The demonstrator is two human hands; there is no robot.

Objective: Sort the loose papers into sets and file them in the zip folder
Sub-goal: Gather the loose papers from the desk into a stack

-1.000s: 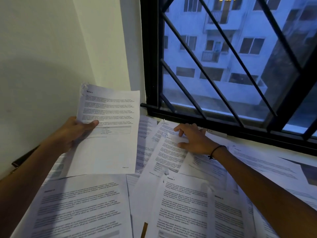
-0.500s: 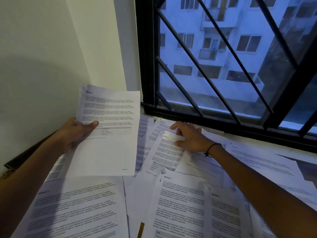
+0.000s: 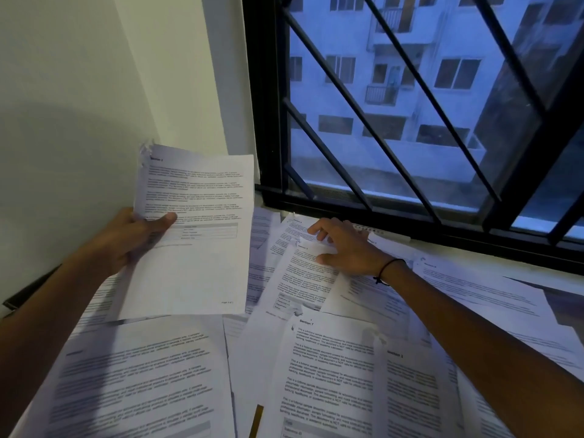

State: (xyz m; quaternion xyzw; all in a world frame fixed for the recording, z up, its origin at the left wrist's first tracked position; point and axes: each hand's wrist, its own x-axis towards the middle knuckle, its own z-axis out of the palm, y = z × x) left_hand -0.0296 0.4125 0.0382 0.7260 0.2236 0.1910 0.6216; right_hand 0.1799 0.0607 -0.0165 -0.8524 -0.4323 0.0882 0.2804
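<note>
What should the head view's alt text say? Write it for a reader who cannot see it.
A person's left hand holds up a printed sheet while the right hand grasps another page among loose papers spread below a barred window.

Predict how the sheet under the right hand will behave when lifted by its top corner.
The sheet will probably droop: it is thin paper. Its top corner already looks crumpled under the right hand, so it may crease or tear. Overlapping papers may shift with it.
</note>
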